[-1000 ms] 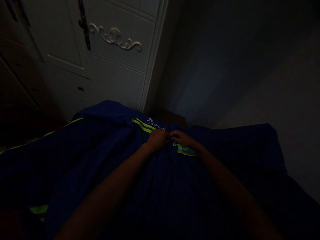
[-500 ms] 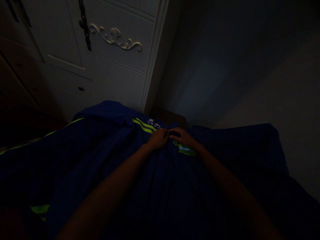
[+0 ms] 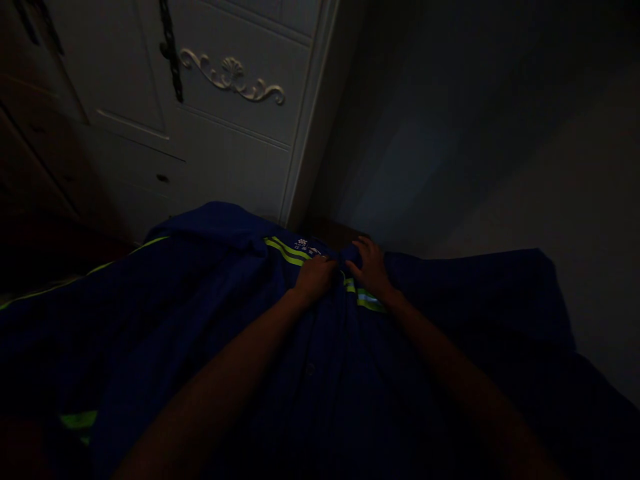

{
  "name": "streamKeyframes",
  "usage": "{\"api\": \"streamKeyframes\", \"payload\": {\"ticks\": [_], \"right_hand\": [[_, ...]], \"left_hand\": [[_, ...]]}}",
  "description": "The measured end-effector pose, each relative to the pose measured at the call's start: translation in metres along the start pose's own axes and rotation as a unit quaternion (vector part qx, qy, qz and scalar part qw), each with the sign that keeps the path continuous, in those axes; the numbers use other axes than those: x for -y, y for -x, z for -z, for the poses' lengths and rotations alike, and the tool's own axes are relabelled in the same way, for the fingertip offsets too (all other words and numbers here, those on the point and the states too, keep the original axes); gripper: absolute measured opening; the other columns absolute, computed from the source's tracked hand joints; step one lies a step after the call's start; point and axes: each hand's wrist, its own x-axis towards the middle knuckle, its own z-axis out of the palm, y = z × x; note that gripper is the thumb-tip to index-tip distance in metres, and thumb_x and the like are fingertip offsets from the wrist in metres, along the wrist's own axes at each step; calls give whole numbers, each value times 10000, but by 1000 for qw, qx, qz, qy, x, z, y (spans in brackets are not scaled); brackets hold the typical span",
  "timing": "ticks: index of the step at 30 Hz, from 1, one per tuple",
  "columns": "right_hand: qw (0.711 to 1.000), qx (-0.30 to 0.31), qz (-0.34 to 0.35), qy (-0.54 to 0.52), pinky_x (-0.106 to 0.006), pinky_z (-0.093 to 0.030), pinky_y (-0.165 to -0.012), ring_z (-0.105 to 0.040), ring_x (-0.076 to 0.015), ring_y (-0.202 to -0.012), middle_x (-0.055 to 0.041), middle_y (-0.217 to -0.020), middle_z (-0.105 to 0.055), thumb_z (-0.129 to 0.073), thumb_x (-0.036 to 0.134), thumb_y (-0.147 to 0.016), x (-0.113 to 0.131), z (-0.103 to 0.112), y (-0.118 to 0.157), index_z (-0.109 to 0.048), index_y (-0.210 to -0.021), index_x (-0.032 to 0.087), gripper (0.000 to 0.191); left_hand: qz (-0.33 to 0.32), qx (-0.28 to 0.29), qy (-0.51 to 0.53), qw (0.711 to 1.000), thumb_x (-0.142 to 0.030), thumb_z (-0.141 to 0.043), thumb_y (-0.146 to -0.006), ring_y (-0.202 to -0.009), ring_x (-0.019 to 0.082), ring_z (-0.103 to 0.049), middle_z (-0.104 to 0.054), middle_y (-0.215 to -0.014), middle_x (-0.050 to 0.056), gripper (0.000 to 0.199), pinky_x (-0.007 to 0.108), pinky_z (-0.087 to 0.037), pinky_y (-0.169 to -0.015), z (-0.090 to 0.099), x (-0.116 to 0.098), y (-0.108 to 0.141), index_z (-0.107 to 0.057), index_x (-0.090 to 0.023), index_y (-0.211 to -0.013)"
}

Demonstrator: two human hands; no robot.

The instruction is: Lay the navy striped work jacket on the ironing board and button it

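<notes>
A dark blue work jacket point(image 3: 220, 313) with yellow-green reflective stripes lies spread out, its sleeves reaching to both sides. White printing shows on the chest, just beyond my left hand point(image 3: 318, 275). That hand is closed on the front edge of the jacket near the stripe, and its fingertips are partly hidden. To its right, my right hand point(image 3: 371, 268) rests at the other side of the front, near the collar, with fingers apart and curved over the cloth. A button shows faintly lower on the front. The scene is very dark.
Beyond the jacket stands a white cabinet point(image 3: 230, 133) with carved trim and dark metal handles. A pale, shadowed surface point(image 3: 500, 187) extends to the right. A brown object point(image 3: 333, 230), only partly visible, lies behind the collar.
My right hand has moved away from the left hand, up toward the collar, and its fingers have spread. My left hand stays at nearly the same spot on the jacket.
</notes>
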Motion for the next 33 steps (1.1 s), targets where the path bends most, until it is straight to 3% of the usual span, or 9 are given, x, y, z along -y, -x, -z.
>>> {"api": "streamKeyframes", "payload": {"ticks": [4,7,13,17,21,24,28,31,33], "right_hand": [[990,44,-108,-83,-435,-515,-853,-633,-266,-933,-111,-1005,-657,-649,424,-823,-6,-4,2,-544,-1244,169,502],[972,101,-138,-163,-355,-532,-755,-653,-200,-747,-37,-820,-673,-625,375,-843,-8,-6,3,-519,-1294,183,501],[966,140,-32,-217,-415,-481,-979,-636,-218,-1064,-92,-1179,-666,-577,226,-831,-10,-10,4,-415,-1459,211,648],[969,184,22,-166,-471,-401,-1079,-551,-262,-1233,-123,-1330,-603,-542,182,-842,-13,-14,6,-489,-1420,200,581],[963,223,24,-149,-481,-412,-1068,-574,-258,-1203,-120,-1323,-611,-521,153,-835,-15,-18,9,-490,-1417,203,585],[963,195,-10,-183,-473,-395,-1090,-551,-246,-1236,-123,-1336,-595,-515,158,-826,-17,-20,10,-415,-1461,189,644],[971,102,-89,-195,-454,-472,-1017,-574,-247,-1182,-143,-1306,-580,-518,147,-782,-27,-25,7,-386,-1465,185,697],[970,74,-148,-181,-451,-528,-930,-591,-260,-1133,-166,-1309,-547,-520,152,-770,-37,-32,7,-376,-1466,189,711],[970,80,-154,-169,-475,-507,-966,-574,-272,-1158,-170,-1313,-533,-528,166,-778,-41,-37,9,-365,-1473,188,714]], "left_hand": [[-10,30,-25,999,-208,-417,-920,-957,245,-626,-684,-979,126,315,345,-473,-808,2,2,0,-730,-174,-926],[2,28,-17,999,-216,-419,-917,-938,250,-631,-685,-958,134,311,355,-475,-812,2,2,0,-725,-164,-921],[32,-9,49,998,-283,-426,-946,-998,225,-615,-654,-1071,107,295,334,-475,-854,0,-2,1,-617,-174,-1142],[-10,-48,81,996,-360,-413,-961,-1109,220,-573,-595,-1233,120,414,341,-453,-944,-1,-3,2,-519,-164,-1310],[-39,3,36,999,-496,-506,-889,-1156,281,-563,-611,-1251,143,486,408,-441,-987,-3,-2,2,-619,-162,-1223],[-17,40,21,999,-442,-547,-853,-1097,289,-600,-664,-1146,140,432,406,-463,-954,0,0,1,-666,-152,-1151],[-11,79,3,997,-350,-545,-854,-1094,276,-605,-669,-1128,132,330,373,-471,-930,10,0,2,-686,-173,-1094],[-15,90,-30,995,-305,-505,-884,-1147,327,-577,-643,-1181,180,337,445,-464,-924,12,-3,5,-657,-150,-1142],[-21,77,-38,996,-262,-473,-905,-1217,349,-531,-617,-1242,204,363,495,-435,-950,8,-5,9,-604,-137,-1219]]}}
